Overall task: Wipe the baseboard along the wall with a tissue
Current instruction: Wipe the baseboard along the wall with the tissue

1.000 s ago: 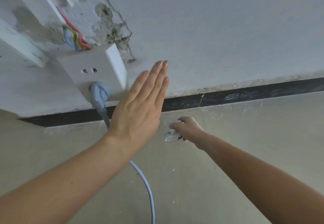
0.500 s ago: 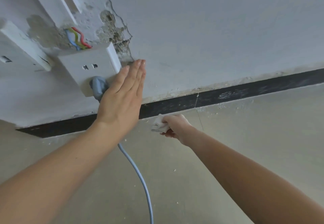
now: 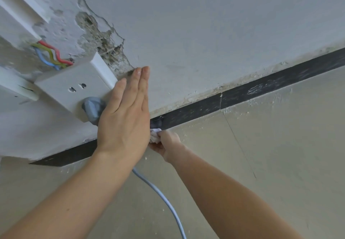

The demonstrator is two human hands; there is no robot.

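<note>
White socket (image 3: 74, 87) sits left with a blue plug (image 3: 92, 109). Our left hand (image 3: 124, 124) lies flat on the wall (image 3: 205, 33), fingers straight. Our right hand (image 3: 168, 145) pinches the tissue (image 3: 154, 135) against the black baseboard (image 3: 242, 93).

Two hands: left hand (image 3: 123, 126), right hand (image 3: 168, 145). One tissue (image 3: 154, 136), one baseboard (image 3: 242, 96), one socket (image 3: 74, 87), three wires (image 3: 50, 55).

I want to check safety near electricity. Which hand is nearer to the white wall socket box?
The left hand: it lies flat on the wall, beside the white wall socket box. The right hand is lower, at the black baseboard, holding the crumpled white tissue.
</note>
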